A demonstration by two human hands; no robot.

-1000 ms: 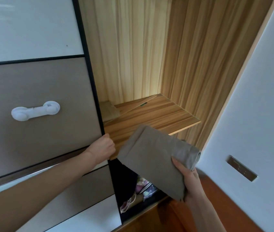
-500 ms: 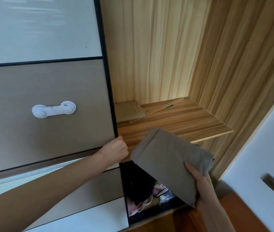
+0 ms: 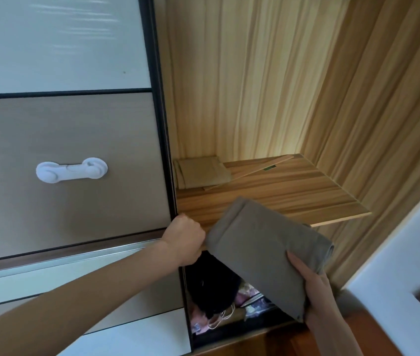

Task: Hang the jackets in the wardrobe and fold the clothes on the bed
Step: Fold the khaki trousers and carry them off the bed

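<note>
Gripping sliding wardrobe door's dark edge point(image 3: 175, 201) in my left hand point(image 3: 184, 240); my right hand point(image 3: 314, 286) pinching folded grey-brown garment point(image 3: 265, 247), likely unfolding against wooden shelf point(image 3: 293, 196).

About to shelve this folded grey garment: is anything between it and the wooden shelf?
Nothing visible blocks it. The right hand holds the folded grey garment just before the wooden shelf, whose front is bare; a folded tan item sits back-left.
</note>
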